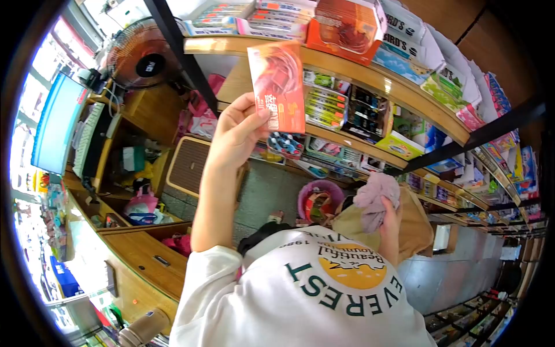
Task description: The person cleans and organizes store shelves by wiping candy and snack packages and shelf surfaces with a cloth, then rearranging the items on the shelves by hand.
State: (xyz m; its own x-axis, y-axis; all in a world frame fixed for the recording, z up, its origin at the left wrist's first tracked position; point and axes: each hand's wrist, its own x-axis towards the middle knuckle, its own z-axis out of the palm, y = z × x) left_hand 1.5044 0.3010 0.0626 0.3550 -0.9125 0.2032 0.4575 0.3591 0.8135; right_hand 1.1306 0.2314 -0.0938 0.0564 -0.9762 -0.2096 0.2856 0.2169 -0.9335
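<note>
My left hand [240,130] is raised at the upper middle, its thumb and fingers closed on the lower left edge of a flat orange-red packet [280,87]. The packet is upright, in front of the wooden shelf [231,46], below an open orange box [344,32] of the same colouring. Lower down on the right, my right hand [391,217] grips a bunched pinkish-grey cloth [376,196] beside a large brown bag [413,225].
Shelves with packets and boxes [399,144] curve along the right. On the left are a fan [144,58], a monitor [55,124], a keyboard [87,139] and a wooden desk [139,260]. A pink basket [303,202] stands on the floor.
</note>
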